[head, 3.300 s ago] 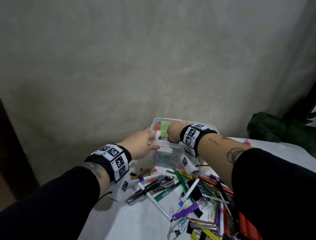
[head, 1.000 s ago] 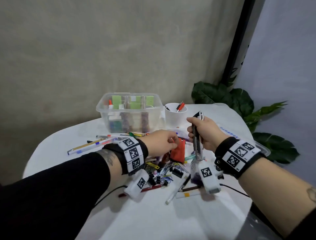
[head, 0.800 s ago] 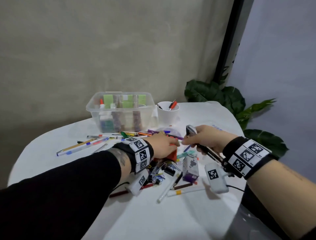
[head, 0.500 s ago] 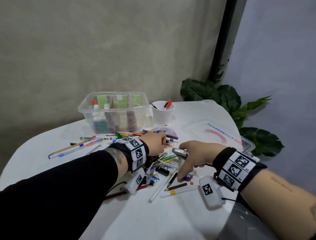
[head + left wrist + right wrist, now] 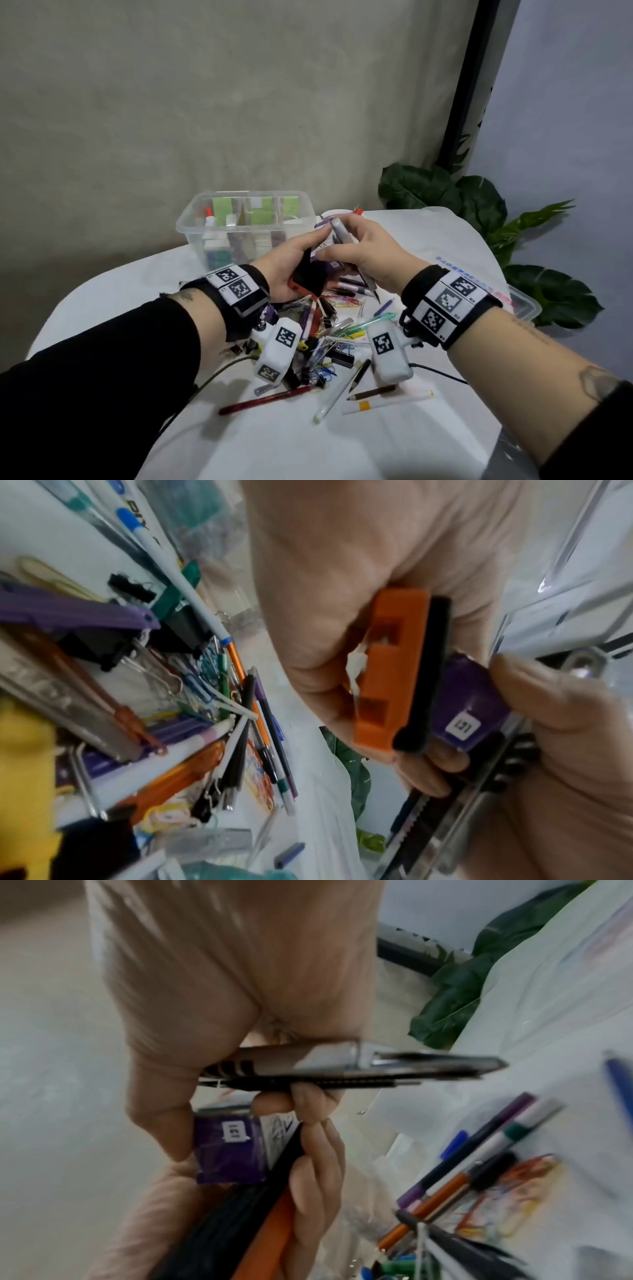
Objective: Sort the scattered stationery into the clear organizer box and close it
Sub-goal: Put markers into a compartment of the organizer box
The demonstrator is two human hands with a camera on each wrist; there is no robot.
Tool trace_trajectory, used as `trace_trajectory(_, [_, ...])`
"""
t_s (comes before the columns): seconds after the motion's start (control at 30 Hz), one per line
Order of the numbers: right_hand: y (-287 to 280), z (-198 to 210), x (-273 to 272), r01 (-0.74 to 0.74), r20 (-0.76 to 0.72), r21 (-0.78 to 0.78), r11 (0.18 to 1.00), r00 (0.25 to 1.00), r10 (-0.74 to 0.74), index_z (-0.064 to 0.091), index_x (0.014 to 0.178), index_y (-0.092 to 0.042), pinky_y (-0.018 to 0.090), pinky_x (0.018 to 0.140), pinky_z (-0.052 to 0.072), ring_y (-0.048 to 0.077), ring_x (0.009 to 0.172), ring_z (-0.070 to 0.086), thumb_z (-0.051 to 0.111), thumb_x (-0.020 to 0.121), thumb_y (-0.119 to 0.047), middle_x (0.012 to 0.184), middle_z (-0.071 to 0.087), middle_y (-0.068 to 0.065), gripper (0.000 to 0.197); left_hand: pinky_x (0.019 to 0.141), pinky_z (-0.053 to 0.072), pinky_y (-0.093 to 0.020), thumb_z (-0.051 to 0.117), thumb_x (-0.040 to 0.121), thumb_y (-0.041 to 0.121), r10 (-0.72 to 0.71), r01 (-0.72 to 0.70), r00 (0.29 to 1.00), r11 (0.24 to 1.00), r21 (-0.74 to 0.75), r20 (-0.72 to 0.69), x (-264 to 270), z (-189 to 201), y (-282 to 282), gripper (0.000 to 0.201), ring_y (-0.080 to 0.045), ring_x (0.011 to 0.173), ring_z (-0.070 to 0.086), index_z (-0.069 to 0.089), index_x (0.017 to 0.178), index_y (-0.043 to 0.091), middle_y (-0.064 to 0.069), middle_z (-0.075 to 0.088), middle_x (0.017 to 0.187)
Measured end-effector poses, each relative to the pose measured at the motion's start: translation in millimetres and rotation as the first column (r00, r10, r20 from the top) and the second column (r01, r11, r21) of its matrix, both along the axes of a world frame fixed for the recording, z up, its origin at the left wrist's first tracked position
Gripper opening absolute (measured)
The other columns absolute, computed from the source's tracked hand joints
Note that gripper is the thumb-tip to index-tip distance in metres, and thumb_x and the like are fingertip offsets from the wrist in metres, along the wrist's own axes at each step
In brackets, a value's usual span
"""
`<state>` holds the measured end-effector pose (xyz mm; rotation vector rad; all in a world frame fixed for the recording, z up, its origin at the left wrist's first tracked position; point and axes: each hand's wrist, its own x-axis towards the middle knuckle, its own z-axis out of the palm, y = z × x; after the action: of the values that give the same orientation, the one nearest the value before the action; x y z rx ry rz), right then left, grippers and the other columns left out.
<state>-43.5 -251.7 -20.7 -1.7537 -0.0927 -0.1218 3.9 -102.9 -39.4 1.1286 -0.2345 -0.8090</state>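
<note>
An orange-black stapler (image 5: 307, 280) is gripped in the left hand (image 5: 287, 262); a utility knife (image 5: 346, 240) and purple box (image 5: 469, 710) are held by the right hand (image 5: 363, 253), above the stationery pile (image 5: 329, 329). The clear organizer box (image 5: 239, 226) is seen uncovered near the surface (image 5: 308, 442) far edge, bare room at the near edge

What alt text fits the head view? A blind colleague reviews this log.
Two hands meet above a white table: the left hand grips an orange-and-black flat block, the right hand holds a grey metal utility knife, and a small purple box sits between them. Scattered pens and clips lie below; an open clear plastic organizer box stands behind.
</note>
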Motion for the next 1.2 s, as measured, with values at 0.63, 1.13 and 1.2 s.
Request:
trace_trajectory(0.63, [81.4,95.0,123.5,-0.416,-0.083,-0.014,0.909,0.907,0.413,0.062,0.09,-0.008,0.019,0.041,0.031,0.01,0.052,0.042,0.065,0.092,-0.012,0.073,0.068,0.004,0.006,0.081,0.049,-0.033,0.071,0.074,0.03,0.079,-0.177,0.851,0.974,0.143,0.519,101.8,74.0,128.5,0.039,-0.021,0.09,0.066,0.068,0.106,0.008,-0.01,0.07,0.1])
trace_trajectory(1.13, [155.7,73.1,236.4,0.038,-0.025,-0.45,0.892,0.998,-0.055,0.059,0.097,-0.014,0.021,0.042,0.033,0.012,0.05,0.044,0.077,0.078,-0.019,0.076,0.061,0.003,0.026,0.099,0.045,-0.039,0.037,0.099,0.029,-0.508,-0.549,0.654,0.19,0.814,0.56,155.7,16.2,171.7,0.04,-0.031,0.115,0.055,0.062,0.123,0.01,-0.014,0.06,0.128])
trace_trajectory(1.2, [166.5,72.7,242.6,0.029,-0.01,-0.585,0.81,0.999,-0.043,0.058,0.091,-0.013,0.021,0.041,0.033,0.012,0.048,0.044,0.078,0.077,-0.021,0.069,0.055,0.001,0.026,0.099,0.045,-0.039,0.036,0.102,0.024,-0.507,-0.578,0.637,0.185,0.795,0.581,154.1,14.0,169.8,0.038,-0.031,0.116,0.056,0.062,0.123,0.006,-0.015,0.06,0.128])
